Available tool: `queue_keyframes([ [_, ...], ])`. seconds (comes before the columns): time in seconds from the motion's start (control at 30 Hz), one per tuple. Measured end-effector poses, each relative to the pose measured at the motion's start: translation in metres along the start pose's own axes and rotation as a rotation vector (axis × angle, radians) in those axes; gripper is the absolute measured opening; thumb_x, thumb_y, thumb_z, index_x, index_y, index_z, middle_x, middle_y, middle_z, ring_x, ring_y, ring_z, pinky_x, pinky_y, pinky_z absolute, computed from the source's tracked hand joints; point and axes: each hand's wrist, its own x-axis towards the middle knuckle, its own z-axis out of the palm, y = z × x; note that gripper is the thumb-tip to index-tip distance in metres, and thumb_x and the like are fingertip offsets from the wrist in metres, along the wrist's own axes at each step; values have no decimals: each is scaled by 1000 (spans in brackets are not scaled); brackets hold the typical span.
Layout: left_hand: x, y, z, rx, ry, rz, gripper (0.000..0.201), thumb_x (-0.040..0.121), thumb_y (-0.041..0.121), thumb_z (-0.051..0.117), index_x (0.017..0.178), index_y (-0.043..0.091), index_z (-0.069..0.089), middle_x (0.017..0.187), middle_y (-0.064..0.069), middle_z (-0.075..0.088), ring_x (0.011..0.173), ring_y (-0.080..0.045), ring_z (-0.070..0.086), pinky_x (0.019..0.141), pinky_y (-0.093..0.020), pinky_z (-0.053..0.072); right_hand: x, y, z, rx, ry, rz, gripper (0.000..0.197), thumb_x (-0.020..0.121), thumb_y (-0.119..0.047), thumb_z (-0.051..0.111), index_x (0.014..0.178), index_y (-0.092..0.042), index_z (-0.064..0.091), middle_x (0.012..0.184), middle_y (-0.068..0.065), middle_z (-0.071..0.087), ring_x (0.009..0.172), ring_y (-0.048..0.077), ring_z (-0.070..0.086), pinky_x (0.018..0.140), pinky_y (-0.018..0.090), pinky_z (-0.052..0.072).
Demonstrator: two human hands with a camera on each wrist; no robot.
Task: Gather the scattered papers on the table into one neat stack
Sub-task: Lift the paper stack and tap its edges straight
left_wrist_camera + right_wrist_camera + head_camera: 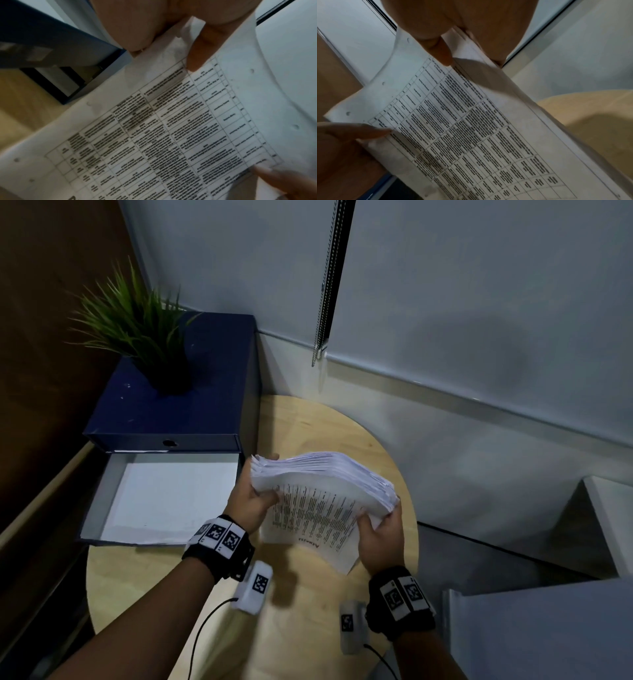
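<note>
A thick stack of printed sheets [318, 494] is held above the round wooden table [308, 604], tilted on edge with a printed table facing me. My left hand [251, 498] grips its left end, thumb on the printed face [197, 59]. My right hand [380, 535] grips the right end, thumb over the front sheet [440, 52]. Both wrist views show the same printed sheet [163, 128] [462, 128] with punch holes along one edge. Left of the stack an open dark blue file box [178, 412] lies with its white-lined tray [164, 498] showing.
A potted grass plant [137, 326] stands on the blue box. A blind chain [329, 278] hangs by the wall behind the table. White furniture [541, 621] sits at lower right. A wooden ledge [37, 498] runs along the left.
</note>
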Motion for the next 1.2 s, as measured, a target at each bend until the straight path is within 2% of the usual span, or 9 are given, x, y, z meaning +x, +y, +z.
queue_keyframes([
  [0.17,5,5,14,40,66,28,36,81,10,69,106,26,49,108,0,61,99,-7,61,83,-18,49,3,8,6,-57,80,39,31,96,-17,59,113,-42,49,111,-23,61,104,0,61,95,30,49],
  [0.37,-14,0,14,125,84,25,48,79,-2,64,120,12,44,107,3,60,93,7,62,84,-14,50,-5,14,-1,-150,43,-15,43,95,-8,59,124,-36,44,119,-18,59,107,-8,58,92,11,46],
  [0.47,-15,-26,22,318,544,-131,36,92,-15,43,92,10,68,80,5,64,66,14,61,72,-9,48,-17,45,-5,-265,-25,83,55,92,-13,62,141,-4,37,133,7,55,124,17,52,104,25,41],
  [0.57,25,-17,58,270,1185,-320,28,96,4,45,114,6,67,117,-2,68,109,-4,64,109,-25,35,-19,47,-2,-306,-41,120,45,96,-13,56,137,3,45,127,14,59,117,23,55,93,19,37],
  [0.7,-8,-37,7,547,926,-215,44,104,20,41,146,26,32,147,9,41,132,14,35,110,-5,17,-14,26,2,-261,44,70,46,96,-6,56,139,2,39,98,-14,56,90,7,55,80,13,37],
  [0.83,-32,-19,21,290,133,0,36,86,17,70,120,14,61,112,5,57,103,10,56,85,0,34,-28,41,11,-294,4,114,53,97,-15,52,143,5,37,133,16,58,121,27,56,92,14,35],
  [0.97,-31,-9,23,259,71,70,39,68,14,64,102,32,59,105,27,65,103,1,60,92,-13,42,-33,36,18,-181,10,163,61,93,-22,57,144,-11,25,137,8,54,125,19,55,106,34,43],
  [1.07,-30,-12,12,112,96,40,49,59,4,69,99,30,60,101,16,69,96,6,62,92,-20,49,-22,38,11,-119,32,160,63,88,-9,66,136,-11,26,118,-6,59,110,-2,60,93,11,43],
  [1.2,-20,-14,7,-10,102,9,61,50,-5,67,107,13,55,102,6,67,94,-1,64,84,-21,50,-19,28,8,-72,37,145,76,78,-16,61,147,-27,29,131,15,56,122,27,57,101,30,43],
])
